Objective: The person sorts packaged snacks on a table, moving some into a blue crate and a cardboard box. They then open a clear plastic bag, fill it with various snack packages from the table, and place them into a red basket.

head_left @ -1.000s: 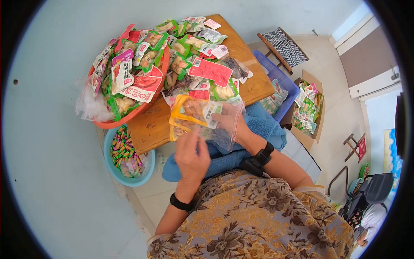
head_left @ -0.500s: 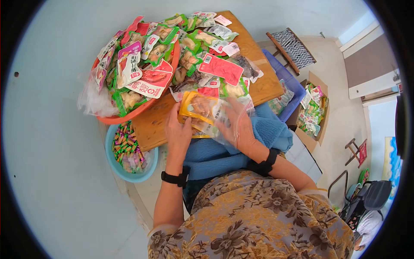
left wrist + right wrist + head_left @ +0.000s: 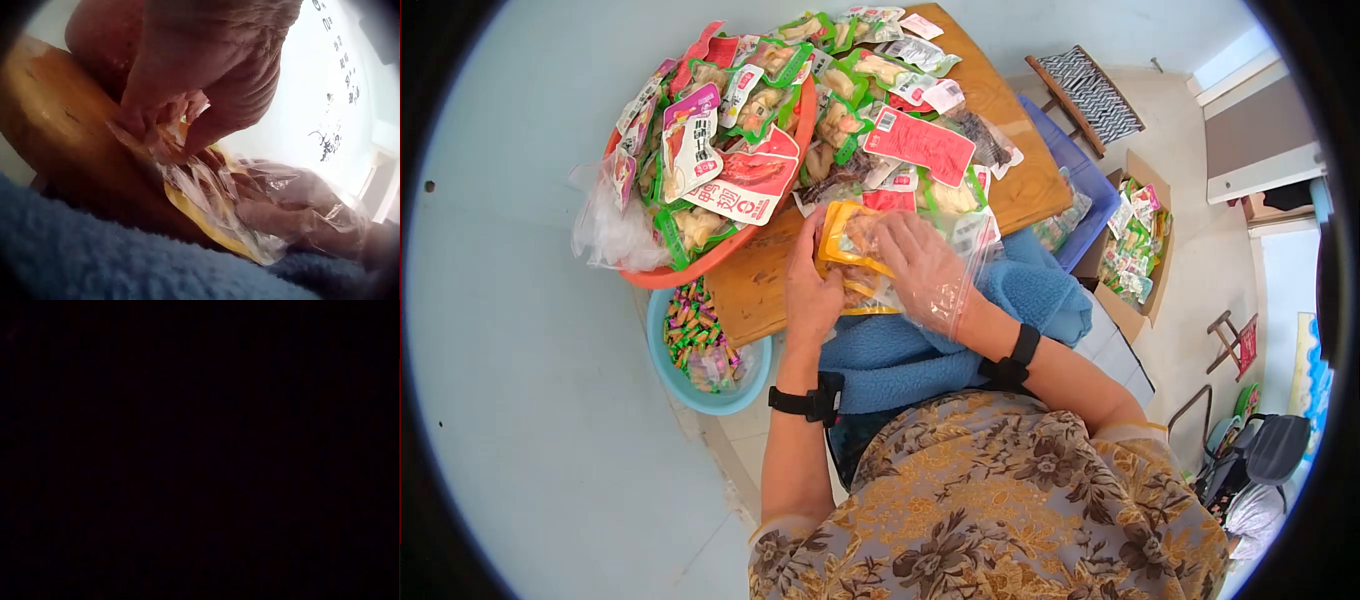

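Note:
Yellow-edged snack packets [image 3: 837, 240] lie in a clear plastic bag [image 3: 972, 262] over the near edge of the table, above my lap. At the bag's left end my left hand [image 3: 812, 290] pinches it with thumb and fingers; the left wrist view shows this pinch close up on the clear film [image 3: 194, 181]. My right hand [image 3: 925, 268] is inside the bag, its fingers extended over the upper packet, the film wrapped round the hand towards the wrist. The right wrist view is black.
An orange basin [image 3: 792, 165] heaped with snack packets stands on the wooden table [image 3: 745, 290], beside more loose packets [image 3: 920, 145]. Below left is a blue basin [image 3: 675, 385] of small wrapped pieces. A purple crate [image 3: 1090, 240] and cardboard box [image 3: 1165, 245] stand right. A blue fleece cloth [image 3: 880, 370] covers my lap.
My left hand has come up to the bag's left end and taken hold there. The right hand has slid leftward inside the bag, over the upper packet.

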{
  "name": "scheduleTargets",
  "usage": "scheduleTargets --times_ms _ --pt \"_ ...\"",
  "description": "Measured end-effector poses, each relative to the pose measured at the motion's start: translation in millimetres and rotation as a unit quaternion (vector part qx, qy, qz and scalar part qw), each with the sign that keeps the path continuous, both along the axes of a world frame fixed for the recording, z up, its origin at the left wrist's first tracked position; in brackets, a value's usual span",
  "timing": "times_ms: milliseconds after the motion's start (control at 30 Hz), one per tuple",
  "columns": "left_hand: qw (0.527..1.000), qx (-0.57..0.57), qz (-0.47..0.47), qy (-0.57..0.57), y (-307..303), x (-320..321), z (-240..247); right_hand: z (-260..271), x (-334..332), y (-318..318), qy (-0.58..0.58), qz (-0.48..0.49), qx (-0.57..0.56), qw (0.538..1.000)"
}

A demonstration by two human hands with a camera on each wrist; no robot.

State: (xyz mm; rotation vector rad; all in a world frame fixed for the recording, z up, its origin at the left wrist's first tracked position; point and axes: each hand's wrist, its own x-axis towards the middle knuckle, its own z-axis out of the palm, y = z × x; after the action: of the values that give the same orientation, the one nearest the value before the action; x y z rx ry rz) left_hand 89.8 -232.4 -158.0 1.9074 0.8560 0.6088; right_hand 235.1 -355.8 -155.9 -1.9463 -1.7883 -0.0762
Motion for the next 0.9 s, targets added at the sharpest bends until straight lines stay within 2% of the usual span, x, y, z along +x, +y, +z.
scheduleTargets --times_ms 133,200,300,433,500,600,700,833,900 --pt "0.999 -0.006 -0.041 -0.002 19 2 -10 -5 -5 8 -0.046 -0.011 0.011 0.999" --pt "0.994 -0.043 -0.087 0.048 27 2 -7 -5 -5 12 -0.082 -0.006 0.022 0.996" --pt "0.991 -0.061 -0.103 0.064 34 3 -6 -4 -5 16 -0.119 -0.001 0.028 0.992" --pt "0.988 -0.088 -0.117 0.057 46 0 -15 0 -2 17 -0.060 0.020 0.039 0.997" --pt "0.983 -0.074 -0.152 0.075 49 -1 -11 2 -2 16 0.016 0.030 0.039 0.999" --pt "0.977 -0.116 -0.160 0.082 48 -2 2 15 1 6 0.031 0.039 -0.011 0.999" --pt "0.971 -0.172 -0.160 0.047 50 -8 -8 -4 -4 3 0.023 0.036 -0.013 0.999" --pt "0.986 -0.114 -0.121 0.018 45 -5 -7 0 -7 2 -0.061 0.014 0.013 0.998" --pt "0.984 -0.044 -0.136 0.107 48 -5 -4 -5 -8 11 -0.111 0.026 0.055 0.992"
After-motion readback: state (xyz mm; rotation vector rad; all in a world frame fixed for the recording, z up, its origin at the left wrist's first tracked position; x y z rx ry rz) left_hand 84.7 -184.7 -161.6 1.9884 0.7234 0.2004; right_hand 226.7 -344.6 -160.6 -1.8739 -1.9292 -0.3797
